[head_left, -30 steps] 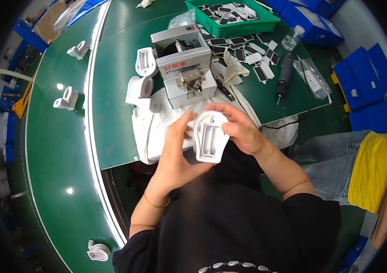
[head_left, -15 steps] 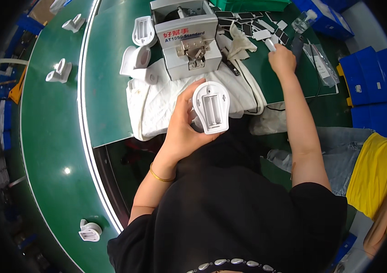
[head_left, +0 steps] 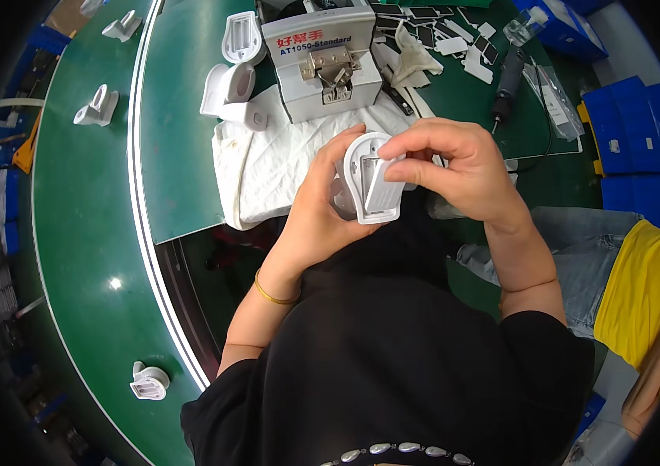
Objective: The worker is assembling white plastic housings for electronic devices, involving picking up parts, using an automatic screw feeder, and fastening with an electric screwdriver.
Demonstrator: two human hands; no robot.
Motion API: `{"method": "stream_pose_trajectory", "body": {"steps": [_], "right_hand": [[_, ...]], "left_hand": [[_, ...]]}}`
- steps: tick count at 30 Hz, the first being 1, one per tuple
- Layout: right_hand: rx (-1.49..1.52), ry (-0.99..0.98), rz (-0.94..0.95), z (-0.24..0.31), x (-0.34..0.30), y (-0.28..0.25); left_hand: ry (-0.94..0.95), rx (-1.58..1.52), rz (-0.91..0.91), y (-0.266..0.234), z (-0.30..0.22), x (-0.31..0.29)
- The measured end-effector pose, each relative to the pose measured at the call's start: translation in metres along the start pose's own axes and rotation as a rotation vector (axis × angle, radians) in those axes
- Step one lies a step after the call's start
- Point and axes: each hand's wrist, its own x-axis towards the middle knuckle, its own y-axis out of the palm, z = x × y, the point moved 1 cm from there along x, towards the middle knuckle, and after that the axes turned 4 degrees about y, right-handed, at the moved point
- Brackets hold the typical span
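My left hand is wrapped round a white plastic housing, its battery compartment facing up toward me. Between thumb and fingers, my right hand pinches a flat white battery cover. The cover lies tilted over the compartment at its right side, and part of the recess still shows on the left. Whether the cover is seated in its slot I cannot tell.
A grey machine stands on a white cloth ahead. Similar white housings sit left of it; others lie on the green belt. Loose covers, an electric screwdriver and blue bins are at the right. A person in yellow is nearby.
My right hand has come back from the pile of covers at the far right, bringing a white cover onto the housing. The pieces on the belt have shifted slightly away up the left side.
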Motion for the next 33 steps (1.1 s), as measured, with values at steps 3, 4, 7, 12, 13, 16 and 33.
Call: {"method": "stream_pose_trajectory", "body": {"steps": [3,4,7,12,13,16,33], "right_hand": [[-0.058,-0.050,0.013,0.002,-0.001,0.008],[-0.077,-0.050,0.030,0.001,-0.001,0.009],[-0.301,-0.199,0.009,-0.002,-0.002,0.008],[0.295,0.124,0.004,-0.018,-0.006,0.026],[0.293,0.121,0.004,-0.019,-0.008,0.028],[0.420,0.213,0.016,-0.029,-0.012,0.030],[-0.239,0.134,-0.701,-0.086,0.038,-0.077]], "left_hand": [[-0.015,-0.007,0.006,0.000,-0.003,-0.003],[-0.016,-0.015,0.006,0.000,-0.002,-0.004],[0.027,-0.010,-0.015,0.003,0.001,-0.007],[0.086,0.145,-0.031,-0.005,-0.005,-0.004],[0.088,0.116,0.018,-0.007,-0.007,-0.004],[-0.044,-0.169,0.007,-0.004,-0.017,-0.006],[-0.019,0.213,0.029,-0.003,-0.006,-0.016]]}}
